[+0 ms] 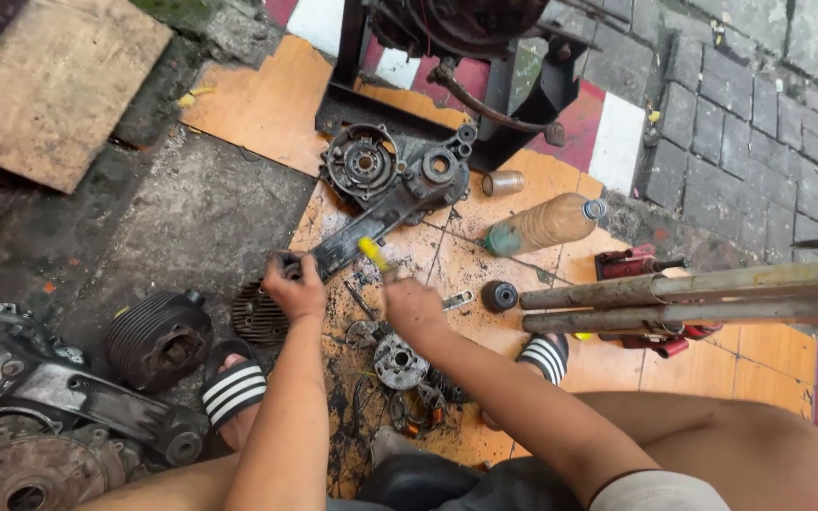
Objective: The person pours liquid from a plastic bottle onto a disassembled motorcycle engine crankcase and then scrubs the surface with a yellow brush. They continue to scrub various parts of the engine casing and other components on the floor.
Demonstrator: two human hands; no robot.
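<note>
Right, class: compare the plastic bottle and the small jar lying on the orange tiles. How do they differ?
The bottle is far larger than the jar. The bottle is long, tapering to a neck with a pale cap; the jar is short and stubby. The bottle holds a dark greenish residue at its base; the jar looks brownish throughout. Both lie on their sides and look translucent.

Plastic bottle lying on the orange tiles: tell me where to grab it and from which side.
Grip the plastic bottle around its wide middle, coming down from above. It lies on its side, neck toward the upper right and base toward the lower left, so the round body faces up with open tile on both sides. The small jar sits apart above it; the metal tubes lie below, so a side approach is probably more cramped.
</note>
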